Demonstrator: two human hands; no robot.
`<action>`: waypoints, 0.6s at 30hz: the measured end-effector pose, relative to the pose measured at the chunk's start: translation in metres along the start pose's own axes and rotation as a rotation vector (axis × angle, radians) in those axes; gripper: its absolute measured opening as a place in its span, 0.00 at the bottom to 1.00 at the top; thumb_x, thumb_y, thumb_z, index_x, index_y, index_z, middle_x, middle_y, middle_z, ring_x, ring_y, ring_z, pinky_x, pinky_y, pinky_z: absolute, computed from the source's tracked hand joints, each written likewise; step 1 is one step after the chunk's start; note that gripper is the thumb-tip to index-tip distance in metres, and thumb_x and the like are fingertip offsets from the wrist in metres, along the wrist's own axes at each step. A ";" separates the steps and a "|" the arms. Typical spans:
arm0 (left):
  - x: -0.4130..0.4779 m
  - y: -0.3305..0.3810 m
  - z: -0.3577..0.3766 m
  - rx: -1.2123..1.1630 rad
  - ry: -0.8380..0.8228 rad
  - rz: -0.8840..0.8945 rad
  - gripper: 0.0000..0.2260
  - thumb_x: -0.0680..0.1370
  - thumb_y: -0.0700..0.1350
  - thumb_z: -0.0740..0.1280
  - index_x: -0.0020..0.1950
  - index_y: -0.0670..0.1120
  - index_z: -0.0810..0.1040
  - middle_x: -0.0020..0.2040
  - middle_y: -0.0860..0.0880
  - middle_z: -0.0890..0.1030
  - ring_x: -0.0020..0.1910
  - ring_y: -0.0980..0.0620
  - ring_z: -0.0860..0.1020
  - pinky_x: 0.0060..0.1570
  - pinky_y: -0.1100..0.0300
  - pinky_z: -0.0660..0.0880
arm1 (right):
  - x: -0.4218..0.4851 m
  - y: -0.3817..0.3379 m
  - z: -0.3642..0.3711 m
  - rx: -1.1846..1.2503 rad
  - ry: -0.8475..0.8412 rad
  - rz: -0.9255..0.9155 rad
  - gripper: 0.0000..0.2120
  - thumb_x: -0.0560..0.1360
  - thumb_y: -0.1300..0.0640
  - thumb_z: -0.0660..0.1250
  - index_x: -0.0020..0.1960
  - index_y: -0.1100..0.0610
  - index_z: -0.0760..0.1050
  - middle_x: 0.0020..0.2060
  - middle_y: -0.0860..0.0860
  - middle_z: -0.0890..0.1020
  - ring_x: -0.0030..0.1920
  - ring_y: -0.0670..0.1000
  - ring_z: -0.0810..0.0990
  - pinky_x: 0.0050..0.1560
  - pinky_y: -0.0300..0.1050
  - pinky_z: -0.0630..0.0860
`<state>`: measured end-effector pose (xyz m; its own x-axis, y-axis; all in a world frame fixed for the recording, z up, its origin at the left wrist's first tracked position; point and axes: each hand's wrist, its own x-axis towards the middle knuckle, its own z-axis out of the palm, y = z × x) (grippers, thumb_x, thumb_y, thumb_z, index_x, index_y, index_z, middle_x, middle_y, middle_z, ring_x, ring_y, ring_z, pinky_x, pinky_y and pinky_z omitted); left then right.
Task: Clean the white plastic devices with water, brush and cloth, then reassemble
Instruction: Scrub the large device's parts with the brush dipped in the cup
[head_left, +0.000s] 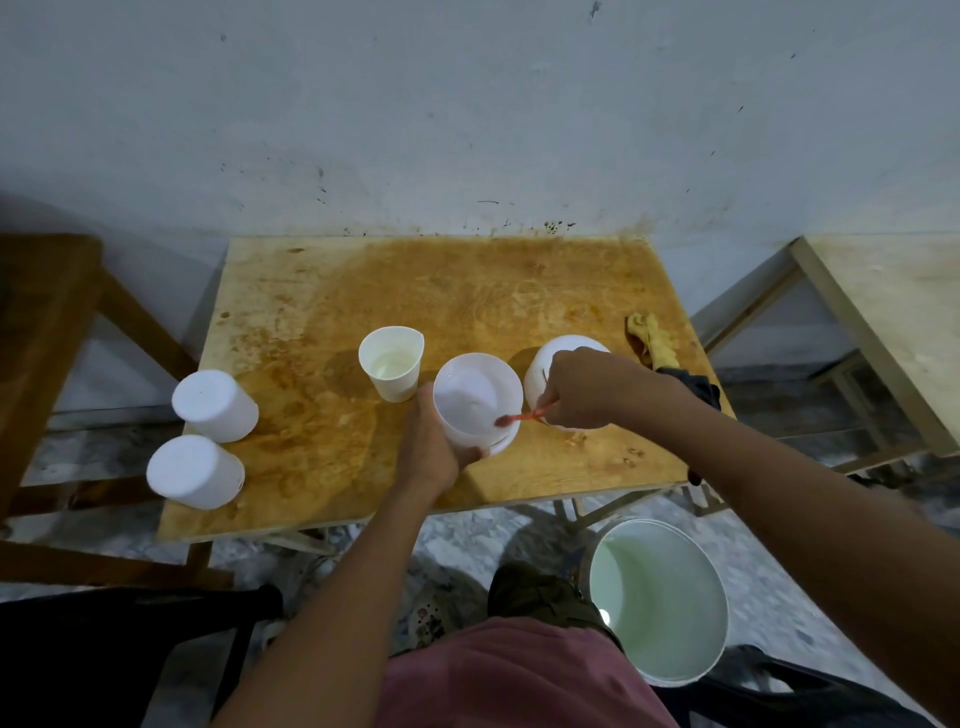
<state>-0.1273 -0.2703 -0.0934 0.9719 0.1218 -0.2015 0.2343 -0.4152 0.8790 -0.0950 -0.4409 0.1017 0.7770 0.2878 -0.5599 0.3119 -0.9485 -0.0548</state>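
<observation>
Just right of the water cup (390, 364), the left hand (431, 441) curled its fingers round a white tub (478, 400) (open end up) while the right hand (587, 387) pinched a red brush (527, 415), bristles inside it

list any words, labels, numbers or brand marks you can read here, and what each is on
No text here can be read.
White container in the left hand: faint dark marks near its lower rim, too blurred to read.
Nearest container on the left: faint marks on its side, unreadable.
Cup, bucket, brush in the right hand: no marks visible.
</observation>
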 end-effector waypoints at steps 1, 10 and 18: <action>0.000 0.000 0.002 -0.027 0.019 0.007 0.49 0.56 0.50 0.84 0.71 0.56 0.61 0.65 0.51 0.72 0.63 0.47 0.73 0.59 0.45 0.77 | 0.003 0.000 0.000 0.048 -0.043 -0.005 0.11 0.78 0.51 0.64 0.56 0.54 0.80 0.49 0.51 0.81 0.46 0.51 0.78 0.41 0.43 0.74; 0.002 -0.004 0.005 -0.041 0.030 -0.011 0.51 0.51 0.53 0.82 0.68 0.62 0.58 0.66 0.51 0.69 0.65 0.46 0.70 0.56 0.40 0.78 | 0.000 0.002 0.010 0.054 0.059 0.092 0.13 0.80 0.53 0.62 0.39 0.58 0.70 0.35 0.51 0.75 0.32 0.48 0.72 0.29 0.39 0.66; 0.002 0.000 0.004 -0.004 0.030 0.024 0.52 0.54 0.56 0.83 0.71 0.53 0.59 0.66 0.50 0.72 0.63 0.49 0.73 0.59 0.48 0.77 | 0.010 -0.018 0.040 0.787 -0.021 0.116 0.14 0.76 0.54 0.67 0.43 0.65 0.81 0.29 0.56 0.73 0.25 0.50 0.66 0.25 0.39 0.64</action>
<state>-0.1257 -0.2739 -0.0959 0.9760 0.1392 -0.1673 0.2109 -0.4145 0.8853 -0.1144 -0.4260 0.0637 0.7681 0.1862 -0.6126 -0.2543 -0.7894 -0.5588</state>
